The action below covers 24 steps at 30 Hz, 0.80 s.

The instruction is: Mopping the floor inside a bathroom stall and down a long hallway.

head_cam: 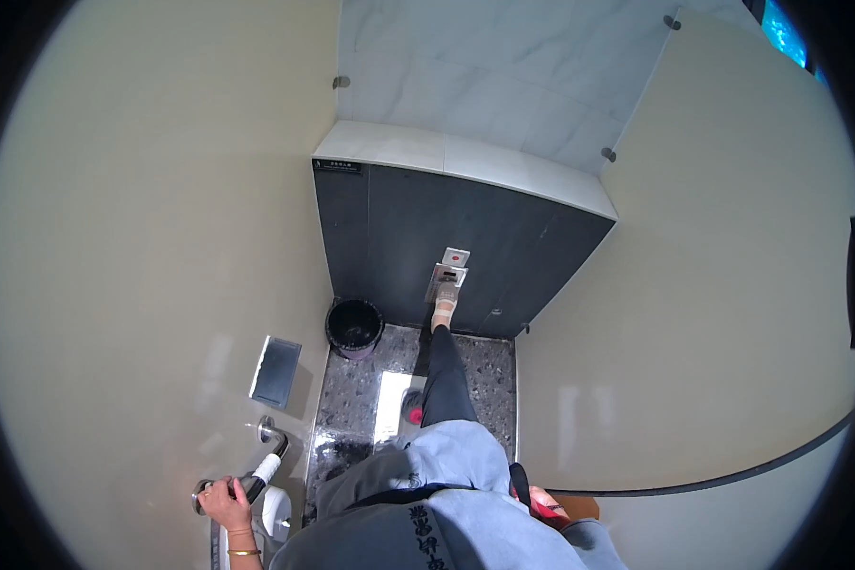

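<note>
My left hand [228, 504] is closed around a wall-mounted grab bar [255, 487], and a gold bangle [244, 552] circles that wrist. White wrapping [267, 467] covers part of the bar. At my right side, my right hand [543, 496] is mostly hidden by my clothes. Something red [547, 514] lies against it, and I cannot tell whether the fingers hold it. My leg in dark trousers [445, 377] reaches forward. Its shoe [447, 298] rests against a metal flush plate [458, 273] low on the dark tiled wall [392, 228].
A black waste bin [355, 329] stands in the left corner. A squat toilet [393, 406] is set into the speckled floor [356, 377]. On the left partition are a grey box [276, 372] and a toilet roll [276, 509]. Beige partitions [719, 285] flank me, and a pale ledge [470, 149] tops the dark wall.
</note>
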Tool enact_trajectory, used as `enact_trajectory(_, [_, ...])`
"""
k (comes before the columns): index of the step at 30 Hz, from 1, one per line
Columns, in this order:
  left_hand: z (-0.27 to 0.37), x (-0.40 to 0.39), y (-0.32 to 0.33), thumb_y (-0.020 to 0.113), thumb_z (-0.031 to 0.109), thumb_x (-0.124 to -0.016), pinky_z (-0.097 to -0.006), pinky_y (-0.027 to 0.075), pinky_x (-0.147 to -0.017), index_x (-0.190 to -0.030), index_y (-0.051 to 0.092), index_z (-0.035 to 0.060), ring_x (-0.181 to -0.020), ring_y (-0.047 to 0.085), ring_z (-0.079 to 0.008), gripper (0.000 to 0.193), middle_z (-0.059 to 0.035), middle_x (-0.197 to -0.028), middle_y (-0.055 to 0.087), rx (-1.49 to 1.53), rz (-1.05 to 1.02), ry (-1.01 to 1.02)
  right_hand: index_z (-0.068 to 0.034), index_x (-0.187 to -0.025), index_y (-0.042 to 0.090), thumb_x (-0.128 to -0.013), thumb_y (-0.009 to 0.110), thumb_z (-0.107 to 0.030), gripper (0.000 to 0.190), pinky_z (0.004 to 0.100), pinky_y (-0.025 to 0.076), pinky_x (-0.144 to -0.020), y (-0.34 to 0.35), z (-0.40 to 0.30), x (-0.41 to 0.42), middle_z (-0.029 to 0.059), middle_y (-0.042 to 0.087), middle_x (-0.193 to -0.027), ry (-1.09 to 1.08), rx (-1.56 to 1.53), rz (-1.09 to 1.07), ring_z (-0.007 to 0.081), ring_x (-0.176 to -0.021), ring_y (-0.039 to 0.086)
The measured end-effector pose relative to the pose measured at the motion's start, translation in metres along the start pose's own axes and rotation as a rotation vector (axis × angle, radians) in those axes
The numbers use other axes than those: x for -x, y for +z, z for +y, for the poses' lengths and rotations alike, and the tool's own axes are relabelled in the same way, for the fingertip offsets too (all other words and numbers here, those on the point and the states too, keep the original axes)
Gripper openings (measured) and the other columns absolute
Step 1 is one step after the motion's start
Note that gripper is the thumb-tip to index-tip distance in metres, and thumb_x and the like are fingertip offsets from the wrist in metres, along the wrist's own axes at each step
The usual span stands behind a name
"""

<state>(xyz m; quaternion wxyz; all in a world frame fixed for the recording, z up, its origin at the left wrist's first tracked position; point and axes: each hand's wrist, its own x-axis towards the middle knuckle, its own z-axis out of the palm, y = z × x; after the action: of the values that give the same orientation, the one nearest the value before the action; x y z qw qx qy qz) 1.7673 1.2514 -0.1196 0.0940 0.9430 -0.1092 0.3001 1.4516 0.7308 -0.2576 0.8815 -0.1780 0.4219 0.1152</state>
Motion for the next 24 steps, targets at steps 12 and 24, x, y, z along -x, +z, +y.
enact_trajectory(12, [0.004, -0.001, -0.007, 0.057, 0.017, -0.069, -0.035, 0.033, -0.062, -0.062, 0.052, 0.0068, -0.058, 0.046, -0.0237, 0.013, -0.0078, -0.057, 0.048, -0.122, -0.039, -0.05, -0.003, -0.089, 0.048, -0.081, 0.049, -0.025, 0.023, 0.0243, 0.047, -0.051, 0.01, -0.015, 0.028, 0.0058, 0.055, -0.073, 0.129, 0.082, -0.015, 0.0137, -0.058, 0.055])
enact_trajectory(24, [0.006, 0.002, 0.002, 0.053, 0.017, -0.075, -0.0357, 0.036, -0.065, -0.071, 0.055, 0.0048, -0.063, 0.048, -0.0264, 0.013, -0.011, -0.062, 0.051, -0.306, -0.143, -0.089, -0.005, -0.079, 0.041, -0.081, 0.045, -0.011, 0.007, 0.0248, 0.032, -0.034, 0.086, 0.043, -0.009, 0.0014, 0.041, -0.056, 0.231, 0.675, 0.255, 0.0113, -0.041, 0.038])
